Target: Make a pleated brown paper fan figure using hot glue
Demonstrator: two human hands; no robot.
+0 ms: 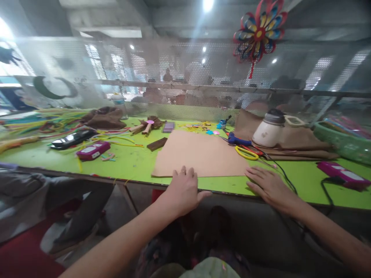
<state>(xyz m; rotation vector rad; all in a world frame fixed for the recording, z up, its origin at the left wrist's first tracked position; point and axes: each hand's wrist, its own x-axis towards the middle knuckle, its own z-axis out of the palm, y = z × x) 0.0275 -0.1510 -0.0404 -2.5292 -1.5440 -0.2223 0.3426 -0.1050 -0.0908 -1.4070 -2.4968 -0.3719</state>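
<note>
A flat tan sheet [199, 154], like card or paper, lies on the green tabletop in front of me. My left hand [185, 189] rests on its near edge, fingertips on the sheet, thumb stretched out to the right along the table edge. At the sheet's near right corner, my right hand [266, 185] lies with its fingers extended, the tips at the corner. Neither hand holds anything. Close beyond the right hand are yellow-handled scissors [246, 152] and a dark blue tool [239, 139], perhaps a glue gun, with a black cable.
Folded brown material [301, 152] lies at the right under a white jug-like container [268, 129]. A green basket [333, 143] and a purple box [343, 175] stand farther right. At left are another purple box [93, 150], a phone [74, 139] and colourful strips [37, 125]. Someone sits at lower left.
</note>
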